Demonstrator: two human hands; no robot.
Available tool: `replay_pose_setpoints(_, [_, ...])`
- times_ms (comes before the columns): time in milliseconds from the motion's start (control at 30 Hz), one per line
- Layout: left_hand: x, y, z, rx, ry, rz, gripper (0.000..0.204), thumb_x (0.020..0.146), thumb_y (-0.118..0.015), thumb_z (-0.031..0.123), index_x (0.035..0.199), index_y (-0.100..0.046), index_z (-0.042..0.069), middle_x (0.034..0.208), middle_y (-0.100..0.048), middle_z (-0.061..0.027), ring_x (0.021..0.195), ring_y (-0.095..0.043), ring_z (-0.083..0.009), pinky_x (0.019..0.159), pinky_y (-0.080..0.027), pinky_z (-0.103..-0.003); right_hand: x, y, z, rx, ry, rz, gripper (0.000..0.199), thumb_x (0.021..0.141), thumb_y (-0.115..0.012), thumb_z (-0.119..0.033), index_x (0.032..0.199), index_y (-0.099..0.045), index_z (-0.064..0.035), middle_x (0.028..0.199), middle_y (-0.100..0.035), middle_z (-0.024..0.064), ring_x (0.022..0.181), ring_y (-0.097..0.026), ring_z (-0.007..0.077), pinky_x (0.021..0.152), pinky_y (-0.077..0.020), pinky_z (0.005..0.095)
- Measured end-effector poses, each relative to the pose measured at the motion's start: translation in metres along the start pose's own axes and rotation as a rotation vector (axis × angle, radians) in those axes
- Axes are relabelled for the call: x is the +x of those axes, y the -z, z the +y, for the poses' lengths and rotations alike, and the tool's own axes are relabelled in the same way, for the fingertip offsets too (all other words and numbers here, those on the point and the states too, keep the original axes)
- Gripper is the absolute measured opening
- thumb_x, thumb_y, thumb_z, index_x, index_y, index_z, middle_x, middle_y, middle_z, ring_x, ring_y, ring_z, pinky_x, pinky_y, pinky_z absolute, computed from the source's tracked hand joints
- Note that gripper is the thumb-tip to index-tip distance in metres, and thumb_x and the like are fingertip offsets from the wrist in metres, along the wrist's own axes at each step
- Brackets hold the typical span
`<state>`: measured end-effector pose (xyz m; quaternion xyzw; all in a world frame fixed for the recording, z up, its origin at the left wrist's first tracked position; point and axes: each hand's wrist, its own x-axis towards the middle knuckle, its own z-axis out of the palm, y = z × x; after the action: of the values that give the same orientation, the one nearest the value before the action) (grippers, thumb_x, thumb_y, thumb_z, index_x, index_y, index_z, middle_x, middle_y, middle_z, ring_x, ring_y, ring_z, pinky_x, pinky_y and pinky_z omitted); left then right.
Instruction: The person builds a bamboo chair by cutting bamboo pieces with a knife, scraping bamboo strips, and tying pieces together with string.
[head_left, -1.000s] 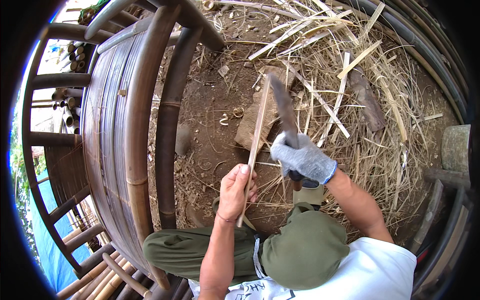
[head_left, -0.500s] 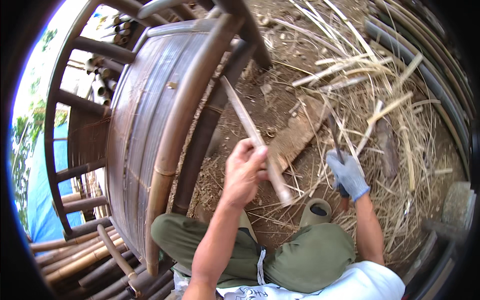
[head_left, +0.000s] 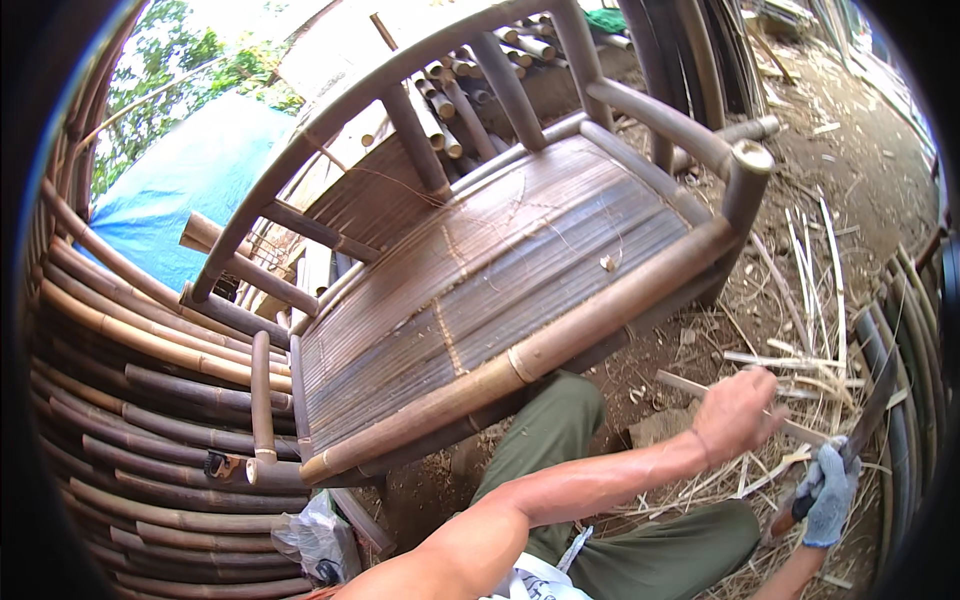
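Observation:
My bare left hand (head_left: 738,415) is closed around a flat, pale bamboo strip (head_left: 682,384). The strip slants down to the right, and its lower end comes close to my right hand (head_left: 832,495); whether they touch, I cannot tell. That right hand wears a grey-blue knit glove and grips a large knife (head_left: 872,408) by its handle. The dark blade points up and away, over the strip's right end. To the left of both hands stands a dark bamboo bench (head_left: 500,270) with a slatted seat, round rails and armrests.
Bamboo shavings (head_left: 745,480) litter the ground around my legs. Dark poles (head_left: 905,330) lie at the right, and more bamboo poles (head_left: 170,400) are stacked at the left. A clear plastic bag (head_left: 318,535) sits by the bench's near corner. Behind it hangs a blue tarp (head_left: 195,180).
My view has swung left, so more of the bench shows. The strip has turned, its lower end now beside the gloved hand. The knife blade now leans right.

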<state>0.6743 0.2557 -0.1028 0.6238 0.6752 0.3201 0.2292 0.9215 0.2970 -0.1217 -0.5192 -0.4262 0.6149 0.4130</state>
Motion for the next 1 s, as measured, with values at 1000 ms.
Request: replay_pose_setpoints(1000, [-0.059, 0.536, -0.284, 0.871, -0.05, 0.841, 0.066, 0.098, -0.05, 0.066, 0.085, -0.07, 0.005, 0.078, -0.068, -0.0148, 0.076, -0.068, -0.0327, 0.073, -0.053, -0.046, -0.102, -0.252, 0.02, -0.185, -0.57, -0.256, 0.024, 0.101, -0.06, -0.024, 0.119, -0.067, -0.0102, 0.069, -0.049, -0.0038, 0.049, -0.038, 0.0061, 0.044, -0.0373, 0.0247])
